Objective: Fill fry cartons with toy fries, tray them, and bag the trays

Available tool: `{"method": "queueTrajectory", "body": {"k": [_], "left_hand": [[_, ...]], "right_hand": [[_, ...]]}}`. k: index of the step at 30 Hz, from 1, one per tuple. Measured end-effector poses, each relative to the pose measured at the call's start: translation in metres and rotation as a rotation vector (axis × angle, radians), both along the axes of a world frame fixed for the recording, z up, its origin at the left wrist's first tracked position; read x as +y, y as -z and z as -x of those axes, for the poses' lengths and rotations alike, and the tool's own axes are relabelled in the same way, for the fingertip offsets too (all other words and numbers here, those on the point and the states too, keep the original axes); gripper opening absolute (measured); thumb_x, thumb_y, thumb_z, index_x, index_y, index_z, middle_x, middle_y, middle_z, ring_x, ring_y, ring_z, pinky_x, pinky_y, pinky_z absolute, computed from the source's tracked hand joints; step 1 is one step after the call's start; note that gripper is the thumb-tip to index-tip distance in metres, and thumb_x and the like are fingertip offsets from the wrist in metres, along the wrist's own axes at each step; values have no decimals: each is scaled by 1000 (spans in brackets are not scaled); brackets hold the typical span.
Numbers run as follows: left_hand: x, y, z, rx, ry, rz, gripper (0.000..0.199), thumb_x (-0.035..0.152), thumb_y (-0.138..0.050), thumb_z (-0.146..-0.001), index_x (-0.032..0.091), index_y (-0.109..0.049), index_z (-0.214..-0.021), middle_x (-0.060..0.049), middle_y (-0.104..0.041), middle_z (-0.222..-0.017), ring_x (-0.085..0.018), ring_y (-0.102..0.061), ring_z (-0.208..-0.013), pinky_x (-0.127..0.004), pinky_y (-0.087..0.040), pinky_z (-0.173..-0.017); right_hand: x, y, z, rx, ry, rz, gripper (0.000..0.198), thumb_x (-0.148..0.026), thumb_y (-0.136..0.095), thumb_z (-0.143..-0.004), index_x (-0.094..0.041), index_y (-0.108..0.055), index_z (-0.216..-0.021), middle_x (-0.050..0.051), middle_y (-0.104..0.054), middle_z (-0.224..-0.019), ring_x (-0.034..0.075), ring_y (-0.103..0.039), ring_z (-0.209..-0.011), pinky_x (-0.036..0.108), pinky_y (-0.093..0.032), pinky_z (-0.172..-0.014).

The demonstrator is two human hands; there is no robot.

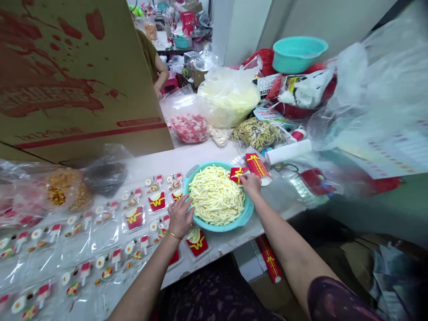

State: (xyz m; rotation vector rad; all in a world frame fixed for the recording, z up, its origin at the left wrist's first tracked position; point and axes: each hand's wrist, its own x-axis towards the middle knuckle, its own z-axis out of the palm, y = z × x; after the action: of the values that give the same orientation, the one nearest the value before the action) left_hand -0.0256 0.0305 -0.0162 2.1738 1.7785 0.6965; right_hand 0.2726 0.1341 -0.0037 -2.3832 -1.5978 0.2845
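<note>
A turquoise basin (247, 211) heaped with pale yellow toy fries (217, 194) stands on the table in front of me. At its left rim is my left hand (180, 217), fingers apart and bent toward the fries, with no object visible in it. Over the basin's right rim, my right hand (251, 183) pinches a small red fry carton (238, 174) marked with a yellow zigzag. Just behind that hand lies a stack of red cartons (257, 167). To the left, filled fry cartons (157, 201) sit in clear plastic trays.
Rows of clear trays (107, 236) with miniature toy food cover the table's left side. A large cardboard box (83, 80) rises behind them. Bags of pink-white pieces (190, 127) and dark green strands (257, 133) stand at the back. A co-worker's arm (161, 73) shows beyond the box.
</note>
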Motion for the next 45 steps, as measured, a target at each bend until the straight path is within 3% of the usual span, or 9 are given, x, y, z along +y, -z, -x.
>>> {"method": "queueTrajectory", "body": {"k": [3,7,10,14,22,27,32,39,45], "left_hand": [[4,-21,-34,-13,86,20,33,32,-48,-80,24,-53,-112,-7,-54,-121,-22,-47,-112,-41,-33,-94],[9,-40,-70,34,129,22,70,35,-60,-70,15,-31,-130,-16,-39,-133,-30,-30,-125,-45,-28,-99],[11,-38,-87,-1,193,78,82,32,-63,-65,10,-21,-133,-20,-43,-126,-30,-38,-118,-45,-34,-95],[9,-22,-84,-95,199,108,81,31,-66,-62,7,-26,-128,-17,-52,-110,-27,-49,-104,-43,-40,-90],[-18,-11,-13,-190,-148,67,74,44,-65,-62,16,-34,-123,-12,-52,-110,-27,-50,-105,-45,-43,-88],[-32,-13,-2,-138,-138,61,72,43,-66,-61,16,-38,-122,-11,-53,-105,-26,-50,-102,-43,-43,-88],[-32,-15,1,-133,-121,64,74,43,-66,-62,19,-36,-124,-10,-52,-108,-26,-50,-104,-42,-43,-88],[-20,-19,0,-151,-74,97,72,44,-65,-63,16,-37,-123,-11,-52,-110,-25,-48,-105,-40,-42,-90],[5,-23,-20,-164,0,138,71,43,-66,-62,16,-38,-122,-11,-51,-111,-25,-48,-106,-39,-39,-93]], "right_hand": [[3,-12,8,128,-76,17,24,-33,-50,-77,-17,-68,-73,6,-64,-79,17,-55,-73,27,-39,-65],[-45,-39,40,239,-593,-88,23,-26,-51,-77,-18,-64,-59,3,-62,-68,13,-52,-68,25,-37,-64],[-85,-51,66,261,-764,-63,24,-24,-51,-79,-18,-62,-59,2,-60,-67,13,-51,-68,26,-36,-66],[-84,-55,61,279,-766,-25,24,-22,-51,-79,-17,-61,-58,2,-60,-67,13,-51,-68,24,-36,-66],[-12,-40,-18,-163,-422,27,25,-29,-48,-81,-13,-67,-85,13,-62,-90,22,-54,-86,32,-37,-75],[-2,-28,61,-100,-847,28,54,-34,-57,-74,-19,-44,-125,9,-50,-124,23,-44,-109,35,-34,-88],[15,-10,115,-110,-962,199,52,-22,-60,-68,-26,-51,-119,7,-56,-116,26,-44,-109,43,-34,-89],[6,-15,67,546,-759,74,41,-19,-58,-72,-20,-58,-113,5,-61,-112,18,-53,-104,34,-38,-91],[-18,-22,48,1041,-515,149,44,-23,-66,-62,-19,-62,-106,4,-66,-100,19,-57,-98,38,-40,-91]]}}
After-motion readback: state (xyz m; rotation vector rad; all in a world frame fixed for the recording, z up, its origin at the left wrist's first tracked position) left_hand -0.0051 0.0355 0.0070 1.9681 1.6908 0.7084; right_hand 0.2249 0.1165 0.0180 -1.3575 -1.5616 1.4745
